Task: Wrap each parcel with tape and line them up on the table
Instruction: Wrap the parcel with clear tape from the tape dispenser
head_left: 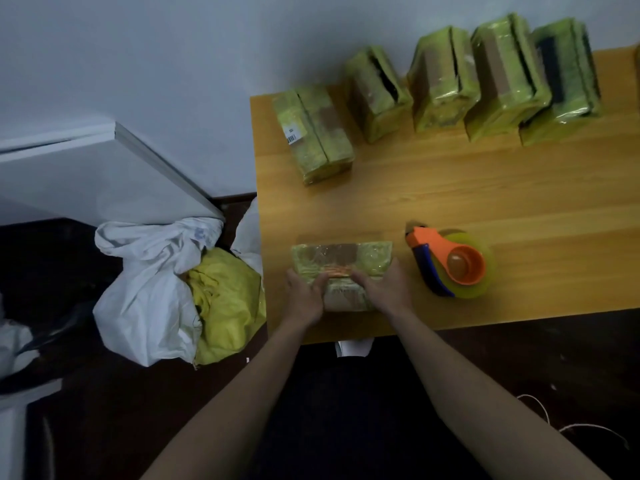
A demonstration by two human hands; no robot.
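- Table [519, 188], wooden, fills the right half of my frame.
- White sack [145, 299] sits lower left on the floor, yellow material showing in its mouth.
- Five wrapped parcels [443, 84] stand in a row along the table's upper edge.
- Parcel [341, 261] in yellow-green tape lies near the table's lower edge, centre frame.
- Tape dispenser [453, 263], orange and blue, rests just right of it.
- My left hand [304, 292] and right hand [381, 287] grip the parcel's near end, fingers curled over it.
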